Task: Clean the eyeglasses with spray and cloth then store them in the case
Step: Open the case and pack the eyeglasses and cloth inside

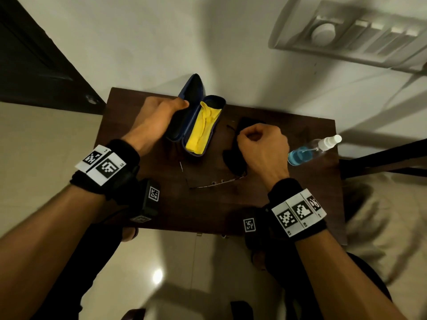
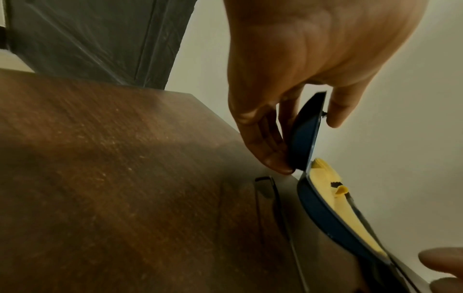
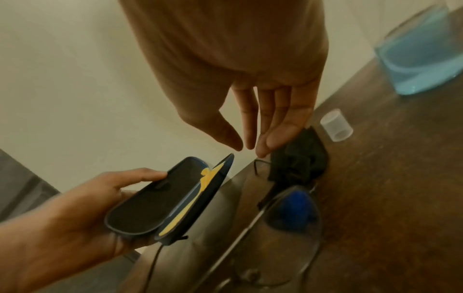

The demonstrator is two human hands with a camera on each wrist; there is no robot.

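Note:
The blue eyeglass case [image 1: 194,88] stands open at the back of the small dark table [image 1: 208,211], with a yellow cloth [image 1: 203,125] lying in its base. My left hand [image 1: 182,105] pinches the raised lid [image 2: 305,142] between thumb and fingers. The thin-framed eyeglasses [image 1: 217,182] lie unfolded on the table nearer to me. A crumpled black cloth [image 1: 233,158] lies partly on them. My right hand [image 1: 249,135] hovers over that cloth, fingers [image 3: 275,138] loose and holding nothing. The spray bottle [image 1: 307,152] of blue liquid lies on its side at the right.
A clear plastic cap [image 3: 335,125] lies on the table beyond the black cloth. A pale wall with a switch panel [image 1: 360,35] rises right behind the table. A dark door [image 1: 34,65] is at the left and a dark chair frame [image 1: 381,158] at the right.

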